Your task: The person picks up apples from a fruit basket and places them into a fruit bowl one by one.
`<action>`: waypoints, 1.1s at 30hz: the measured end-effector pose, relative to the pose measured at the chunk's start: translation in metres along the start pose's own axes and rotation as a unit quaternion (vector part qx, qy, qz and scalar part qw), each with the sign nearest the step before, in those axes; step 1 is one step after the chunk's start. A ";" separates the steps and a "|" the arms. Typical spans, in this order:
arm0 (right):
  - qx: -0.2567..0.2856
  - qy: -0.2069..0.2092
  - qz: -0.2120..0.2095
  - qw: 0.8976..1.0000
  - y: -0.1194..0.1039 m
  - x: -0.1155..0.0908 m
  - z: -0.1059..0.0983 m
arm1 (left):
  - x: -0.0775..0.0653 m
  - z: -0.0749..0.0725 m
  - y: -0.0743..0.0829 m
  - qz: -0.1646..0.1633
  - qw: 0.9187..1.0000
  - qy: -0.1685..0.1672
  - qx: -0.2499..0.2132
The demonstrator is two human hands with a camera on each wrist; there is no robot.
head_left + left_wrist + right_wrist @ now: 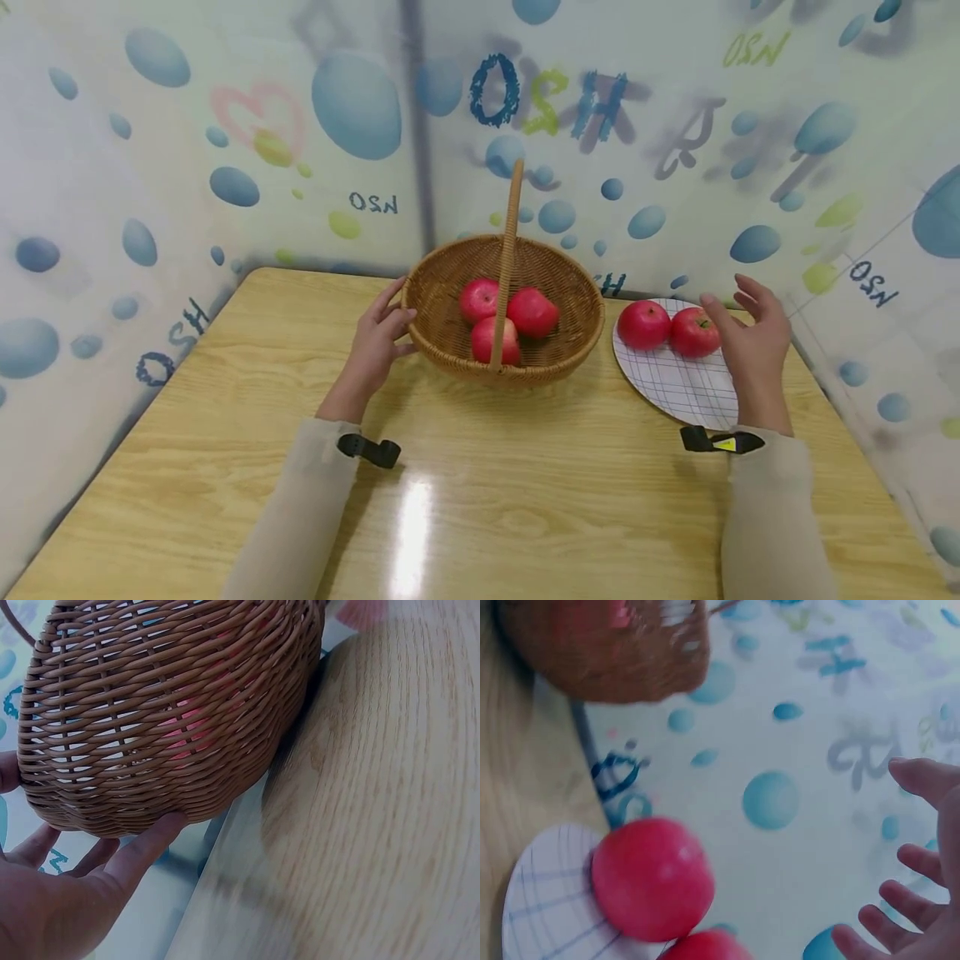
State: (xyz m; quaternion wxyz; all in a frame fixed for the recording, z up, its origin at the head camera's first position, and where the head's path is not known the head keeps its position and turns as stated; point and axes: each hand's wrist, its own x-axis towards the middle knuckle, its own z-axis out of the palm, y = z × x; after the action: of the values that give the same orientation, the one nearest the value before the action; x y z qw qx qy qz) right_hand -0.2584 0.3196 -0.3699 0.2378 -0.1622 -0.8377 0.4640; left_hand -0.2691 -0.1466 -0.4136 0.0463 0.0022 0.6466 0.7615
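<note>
A brown wicker basket (450,350) with a tall arched handle stands at the back of the table, three red apples (533,313) inside it. My left hand (377,340) holds the basket at its left side; in the left wrist view several fingertips touch the woven wall. To the right lies a round plate (686,387) with a grid pattern, bearing two apples (643,325). Over the plate's right side hovers my right hand (757,342), fingers parted and holding nothing. In the right wrist view the nearer apple (652,879) is apart from that hand.
The light wood table (525,492) extends toward me and to both sides. Close behind the basket and plate stands a wall covering (465,192) with blue dots and letters, which also closes off the left and right sides. A dark strap is on each wrist.
</note>
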 end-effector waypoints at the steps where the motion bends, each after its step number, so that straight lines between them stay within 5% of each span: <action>1: 0.007 -0.007 -0.006 1.000 -0.005 -0.003 0.000 | 0.000 -0.001 0.000 0.001 1.000 0.000 0.002; 9: 0.024 -0.078 -0.125 0.989 -0.049 -0.032 0.010 | 0.001 -0.001 -0.002 0.004 1.000 -0.008 -0.003; 20: -0.024 -0.220 -0.309 0.925 -0.088 -0.057 0.070 | -0.001 -0.002 0.002 0.007 1.000 -0.001 -0.006; 28: -0.083 -0.316 -0.354 0.876 -0.107 -0.062 0.106 | -0.003 0.000 0.001 0.003 1.000 -0.001 -0.011; 33: -0.123 -0.364 -0.343 0.857 -0.114 -0.058 0.123 | -0.003 0.000 0.002 0.006 1.000 -0.003 -0.012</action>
State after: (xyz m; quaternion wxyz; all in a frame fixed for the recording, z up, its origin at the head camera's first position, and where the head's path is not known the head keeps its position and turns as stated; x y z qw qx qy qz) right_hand -0.2837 0.1461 -0.3431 0.0384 0.2879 -0.9174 0.2720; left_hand -0.2661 -0.1469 -0.4116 0.0434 0.0077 0.6373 0.7694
